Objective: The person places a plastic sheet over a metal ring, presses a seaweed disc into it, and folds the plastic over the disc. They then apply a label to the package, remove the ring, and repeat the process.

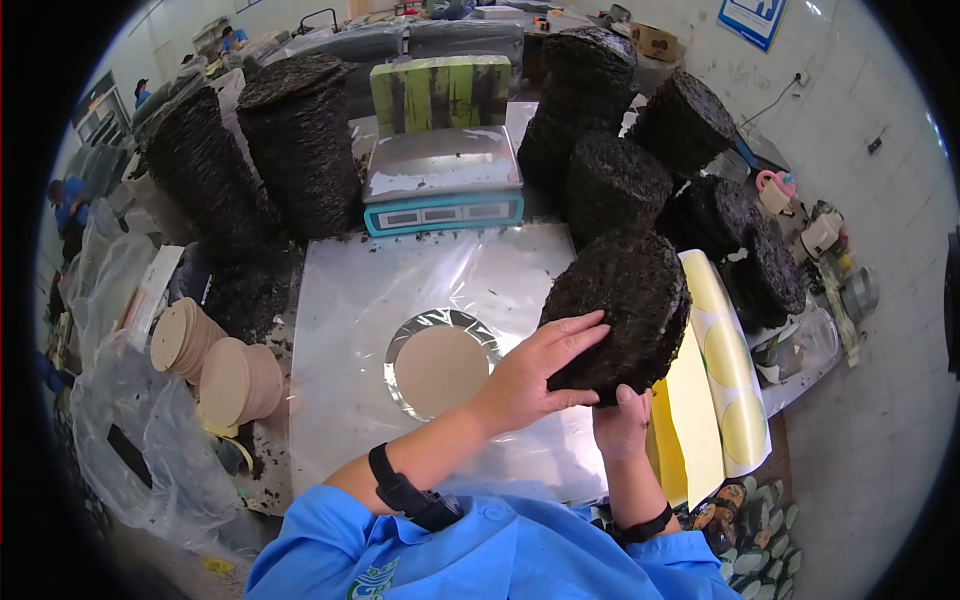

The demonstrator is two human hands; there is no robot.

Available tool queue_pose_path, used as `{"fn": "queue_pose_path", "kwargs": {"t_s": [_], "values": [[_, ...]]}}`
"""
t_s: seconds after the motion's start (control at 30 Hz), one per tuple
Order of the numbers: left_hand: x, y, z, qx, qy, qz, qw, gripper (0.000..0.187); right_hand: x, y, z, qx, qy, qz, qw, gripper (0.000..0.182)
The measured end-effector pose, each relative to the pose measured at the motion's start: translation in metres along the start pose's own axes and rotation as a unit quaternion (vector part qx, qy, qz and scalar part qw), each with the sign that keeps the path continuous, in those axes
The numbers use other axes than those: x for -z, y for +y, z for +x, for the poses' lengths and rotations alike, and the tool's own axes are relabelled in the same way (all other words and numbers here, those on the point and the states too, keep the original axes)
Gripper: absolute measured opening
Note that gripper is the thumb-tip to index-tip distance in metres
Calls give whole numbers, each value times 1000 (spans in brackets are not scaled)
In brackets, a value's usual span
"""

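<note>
A stack of round dark dried seaweed sheets (622, 315) is tilted up at the right of the work surface, between both hands. My left hand (550, 362) lies against its left side, fingers on the front face and thumb at the lower edge. From below, my right hand (622, 422) grips the bottom edge; some of its fingers are hidden behind the stack. To the left, a round brown cardboard disc (440, 370) lies inside a shiny silver ring (392, 385) on the metal sheet (340, 330).
A weighing scale (443, 212) stands behind the metal sheet. Tall seaweed stacks (300, 140) rise at left, with more seaweed stacks (618, 185) at right. Cardboard discs (235, 380) sit at left. A roll of round yellow labels (725, 370) lies at right. Co-workers (232, 40) appear far back.
</note>
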State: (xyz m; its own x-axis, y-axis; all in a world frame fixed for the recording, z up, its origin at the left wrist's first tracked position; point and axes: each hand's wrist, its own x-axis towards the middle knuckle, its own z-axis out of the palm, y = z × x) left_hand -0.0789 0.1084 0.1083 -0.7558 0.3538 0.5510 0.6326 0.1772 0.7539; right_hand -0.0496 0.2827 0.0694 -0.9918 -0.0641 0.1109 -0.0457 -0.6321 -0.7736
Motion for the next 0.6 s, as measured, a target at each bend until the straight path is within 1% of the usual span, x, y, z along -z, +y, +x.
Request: {"fn": "queue_pose_path", "kwargs": {"t_s": [0.03,0.1,0.13,0.17,0.2,0.23,0.27,0.3,0.37,0.4,0.43,0.47,0.5,0.53,0.57,0.6], "values": [[-1,-4,-3,2,-2,-1,1000,68,3,3,2,-1,2,1,1000,72],[1,-13,-9,115,103,-70,986,52,14,13,7,36,31,-29,998,62],[11,-12,-8,222,187,-129,948,46,18,12,11,35,33,-27,998,62],[29,-14,-5,323,267,-185,889,41,24,6,17,33,65,10,997,54],[51,-29,-8,253,331,-257,872,40,31,0,23,32,96,48,994,48],[74,-45,-13,180,392,-326,841,39,40,-6,28,31,127,85,988,42],[93,-48,-19,176,398,-385,814,41,54,-6,29,25,152,87,984,40],[109,-50,-26,172,404,-440,783,43,68,-6,29,5,170,101,980,42],[119,-62,-45,180,395,-445,783,45,85,-3,31,-30,154,162,974,46],[118,-67,-52,195,379,-478,768,44,86,-3,34,-48,143,206,967,48],[116,-67,-58,209,364,-511,750,44,86,-3,37,-62,134,228,962,46],[109,-63,-57,224,393,-496,741,43,80,-3,40,-68,114,235,963,46],[106,-62,-58,223,400,-491,741,43,72,-3,44,-73,95,241,963,45],[101,-62,-58,228,373,-516,737,43,64,-1,48,-80,91,241,963,45],[96,-63,-57,233,344,-542,730,42,51,3,52,-87,72,212,971,45],[88,-62,-56,245,337,-555,720,42,37,8,56,-92,53,183,977,45]]}}
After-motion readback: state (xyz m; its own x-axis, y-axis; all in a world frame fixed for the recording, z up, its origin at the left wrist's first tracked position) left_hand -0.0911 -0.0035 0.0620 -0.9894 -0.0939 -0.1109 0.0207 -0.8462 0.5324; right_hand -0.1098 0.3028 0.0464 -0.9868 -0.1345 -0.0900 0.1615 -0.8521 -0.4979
